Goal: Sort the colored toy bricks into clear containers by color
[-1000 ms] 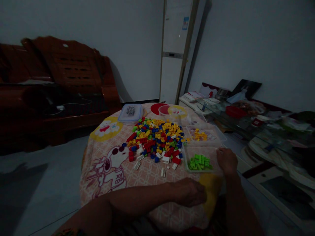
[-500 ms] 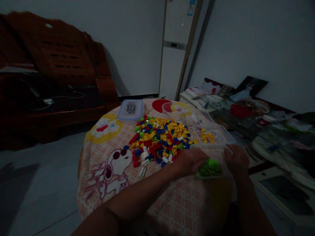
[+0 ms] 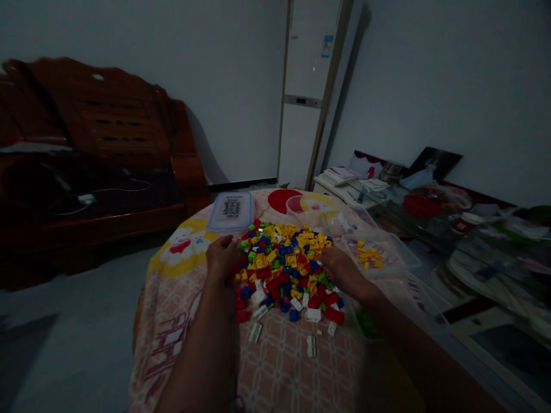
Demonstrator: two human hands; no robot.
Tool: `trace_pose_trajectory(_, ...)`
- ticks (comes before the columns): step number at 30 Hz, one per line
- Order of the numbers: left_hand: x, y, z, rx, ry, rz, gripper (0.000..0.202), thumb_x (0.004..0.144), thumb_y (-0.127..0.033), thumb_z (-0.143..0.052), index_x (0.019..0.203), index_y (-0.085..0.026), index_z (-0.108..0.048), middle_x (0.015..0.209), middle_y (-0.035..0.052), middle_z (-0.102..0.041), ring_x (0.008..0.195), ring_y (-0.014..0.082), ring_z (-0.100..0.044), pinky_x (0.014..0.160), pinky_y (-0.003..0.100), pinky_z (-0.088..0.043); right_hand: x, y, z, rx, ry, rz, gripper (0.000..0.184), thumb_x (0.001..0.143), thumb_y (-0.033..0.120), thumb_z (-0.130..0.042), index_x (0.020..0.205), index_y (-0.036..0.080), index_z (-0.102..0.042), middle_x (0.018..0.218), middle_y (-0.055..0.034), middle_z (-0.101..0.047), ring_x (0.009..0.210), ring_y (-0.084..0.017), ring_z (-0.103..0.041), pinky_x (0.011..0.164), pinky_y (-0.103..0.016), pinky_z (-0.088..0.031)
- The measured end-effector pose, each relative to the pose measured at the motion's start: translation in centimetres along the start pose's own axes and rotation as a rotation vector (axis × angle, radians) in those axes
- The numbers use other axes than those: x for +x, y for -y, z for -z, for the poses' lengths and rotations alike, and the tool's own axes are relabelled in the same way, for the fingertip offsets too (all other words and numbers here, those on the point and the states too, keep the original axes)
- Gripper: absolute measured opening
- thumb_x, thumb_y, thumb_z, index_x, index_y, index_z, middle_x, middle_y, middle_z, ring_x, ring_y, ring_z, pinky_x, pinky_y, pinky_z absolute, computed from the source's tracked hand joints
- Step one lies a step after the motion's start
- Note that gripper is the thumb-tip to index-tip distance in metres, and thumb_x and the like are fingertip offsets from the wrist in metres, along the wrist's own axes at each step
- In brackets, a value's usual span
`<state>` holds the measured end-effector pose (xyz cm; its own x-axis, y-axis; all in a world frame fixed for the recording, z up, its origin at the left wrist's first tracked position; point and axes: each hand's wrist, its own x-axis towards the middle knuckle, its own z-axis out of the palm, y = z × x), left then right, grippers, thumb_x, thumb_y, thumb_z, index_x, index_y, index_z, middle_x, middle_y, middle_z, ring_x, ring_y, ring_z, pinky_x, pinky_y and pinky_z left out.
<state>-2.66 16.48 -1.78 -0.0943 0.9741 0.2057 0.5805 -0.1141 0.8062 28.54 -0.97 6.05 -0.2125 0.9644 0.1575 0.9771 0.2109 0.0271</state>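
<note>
A heap of toy building bricks point(image 3: 279, 264) in red, yellow, blue, green and white lies on the cloth-covered table. At its left edge is my left hand point(image 3: 221, 258), fingers curled in; whatever they may hold is hidden. My right hand point(image 3: 342, 271) reaches over the heap's right edge, fingers stretched toward the bricks and apart. Under my right forearm stands a clear plastic box with green bricks point(image 3: 365, 322), partly covered by the arm. Behind it, another clear box point(image 3: 404, 259) contains yellow bricks point(image 3: 369, 255).
A blue-rimmed lid point(image 3: 231, 211) with printed text lies at the table's back left. Another clear container point(image 3: 350, 221) sits at the back right. Past the table are a wooden bench point(image 3: 124, 132), a tall white cabinet-like unit point(image 3: 301, 132) and a cluttered glass table point(image 3: 387, 195).
Both hands have let go of the box of green bricks. My left hand has moved left to the heap's far side, my right hand left to its right edge. The view has tilted up.
</note>
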Motion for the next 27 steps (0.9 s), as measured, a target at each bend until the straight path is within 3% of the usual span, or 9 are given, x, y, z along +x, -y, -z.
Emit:
trace_pose_trajectory(4, -0.2, -2.8, -2.5, 0.031, 0.057, -0.07, 0.04, 0.081, -0.031, -0.062, 0.118, -0.02, -0.073, 0.119, 0.0071, -0.074, 0.113, 0.0258, -0.066, 0.101, 0.038, -0.05, 1.1, 0.5, -0.5, -0.094, 0.053, -0.01, 0.023, 0.095, 0.012, -0.049, 0.09, 0.015, -0.071, 0.095, -0.0131, -0.067, 0.1, -0.025, -0.056, 0.086, -0.035, -0.043)
trace_pose_trajectory(11, -0.3, -3.9, -1.9, 0.013, 0.082, -0.012, 0.036, 0.082, -0.031, -0.062, 0.115, -0.022, -0.075, 0.114, 0.005, -0.075, 0.108, 0.0256, -0.069, 0.099, 0.036, -0.051, 0.5, -0.6, -0.5, 0.005, -0.077, -0.082, 0.022, 0.094, 0.013, -0.049, 0.094, 0.016, -0.071, 0.1, -0.0126, -0.07, 0.1, -0.024, -0.059, 0.088, -0.033, -0.043)
trace_pose_trajectory(14, -0.4, -4.1, -1.7, 0.018, 0.083, -0.004, 0.038, 0.081, -0.03, -0.063, 0.116, -0.022, -0.075, 0.117, 0.0044, -0.075, 0.109, 0.0254, -0.069, 0.099, 0.035, -0.051, 1.3, -2.5, -0.1, 0.083, -0.176, -0.211, 0.021, 0.093, 0.019, -0.051, 0.097, 0.017, -0.071, 0.1, -0.011, -0.073, 0.093, -0.022, -0.064, 0.083, -0.031, -0.045)
trace_pose_trajectory(17, -0.5, -4.2, -1.7, 0.026, 0.08, -0.014, 0.038, 0.081, -0.03, -0.064, 0.117, -0.023, -0.074, 0.119, 0.0042, -0.074, 0.11, 0.0256, -0.068, 0.1, 0.035, -0.05, 3.8, -5.3, 0.7, 0.17, -0.279, -0.365, 0.023, 0.09, 0.023, -0.052, 0.095, 0.017, -0.073, 0.091, -0.0093, -0.075, 0.084, -0.021, -0.067, 0.079, -0.03, -0.047)
trace_pose_trajectory(19, -0.5, -4.1, -1.8, 0.031, 0.08, -0.029, 0.037, 0.081, -0.03, -0.063, 0.116, -0.022, -0.075, 0.12, 0.0052, -0.073, 0.113, 0.026, -0.067, 0.101, 0.036, -0.05, 5.8, -7.2, 1.1, 0.234, -0.359, -0.448, 0.031, 0.089, 0.021, -0.047, 0.107, 0.015, -0.072, 0.089, -0.0082, -0.075, 0.083, -0.02, -0.068, 0.08, -0.031, -0.05)
trace_pose_trajectory(21, -0.5, -4.0, -1.8, 0.027, 0.085, -0.035, 0.037, 0.082, -0.03, -0.063, 0.115, -0.021, -0.074, 0.12, 0.0058, -0.073, 0.113, 0.026, -0.067, 0.101, 0.036, -0.049, 7.4, -8.6, 1.3, 0.211, -0.409, -0.494, 0.042, 0.089, 0.017, -0.042, 0.121, 0.012, -0.068, 0.099, -0.0109, -0.075, 0.093, -0.022, -0.068, 0.087, -0.033, -0.05)
trace_pose_trajectory(24, -0.4, -3.9, -1.7, 0.014, 0.096, -0.025, 0.037, 0.081, -0.03, -0.062, 0.115, -0.022, -0.074, 0.117, 0.0049, -0.075, 0.11, 0.0256, -0.068, 0.098, 0.036, -0.051, 8.6, -9.4, 0.6, 0.058, -0.242, -0.511, 0.045, 0.087, 0.013, -0.044, 0.124, 0.01, -0.068, 0.121, -0.0162, -0.07, 0.112, -0.024, -0.064, 0.1, -0.035, -0.046)
trace_pose_trajectory(27, -0.4, -3.9, -1.7, 0.009, 0.1, -0.02, 0.037, 0.081, -0.029, -0.062, 0.115, -0.021, -0.075, 0.117, 0.0062, -0.075, 0.11, 0.0257, -0.068, 0.099, 0.035, -0.05, 8.9, -9.3, -0.8, -0.004, -0.071, -0.495, 0.042, 0.084, 0.009, -0.049, 0.118, 0.013, -0.072, 0.122, -0.0152, -0.07, 0.115, -0.024, -0.063, 0.103, -0.035, -0.044)
